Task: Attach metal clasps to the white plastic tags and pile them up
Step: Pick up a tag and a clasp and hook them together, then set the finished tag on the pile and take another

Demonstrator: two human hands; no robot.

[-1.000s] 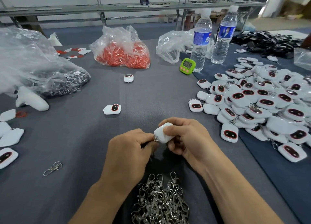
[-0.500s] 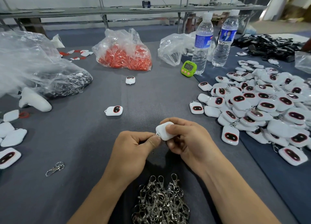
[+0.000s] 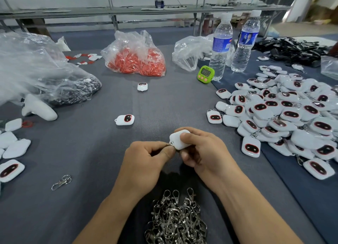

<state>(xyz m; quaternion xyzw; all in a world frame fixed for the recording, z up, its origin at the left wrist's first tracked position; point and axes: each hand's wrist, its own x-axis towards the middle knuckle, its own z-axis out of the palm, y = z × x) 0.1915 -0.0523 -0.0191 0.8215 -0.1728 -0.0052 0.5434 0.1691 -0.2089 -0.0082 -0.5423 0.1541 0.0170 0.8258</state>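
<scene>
**Table** (image 3: 91,152): grey cloth cover, carries all the items below

1. **White tag** (image 3: 178,140): held just above the near-middle of the table, plain side up. The right hand (image 3: 206,152) grips it, thumb on top and fingers curled beneath.
2. **Metal clasp** (image 3: 168,144): only a small glint shows, at the tag's left corner. It is pinched between the thumb and forefinger of the left hand (image 3: 146,163). The two hands meet at this point. Whether the clasp is already through the tag cannot be told.
3. **Heap of clasps** (image 3: 175,220): at the near edge, between the forearms.
4. **Pile of tags** (image 3: 285,119): on the right side, spreading to the right edge. Many lie face up, showing a dark oval with a red rim.
5. **Loose clasp** (image 3: 61,182): alone, toward the near-left.
6. **Single tags**: a nearer single tag (image 3: 125,119) and a farther single tag (image 3: 142,86), both face up in the middle and well apart.
7. **Left-edge tags** (image 3: 11,146): a few, mostly plain side up.
8. **Bag of red parts** (image 3: 135,58): clear plastic, far middle.
9. **Large clear bag** (image 3: 42,73): far left, with dark contents. A white handle-shaped object (image 3: 37,109) lies just beside its near side.
10. **Green timer** (image 3: 205,74): just beside the left water bottle (image 3: 220,46). The right water bottle (image 3: 245,42) stands near it. Both bottles are upright, toward the far right.
11. **Crumpled clear bag** (image 3: 190,51): just left of the bottles.
12. **Black items** (image 3: 292,49): heaped at the far right corner
</scene>
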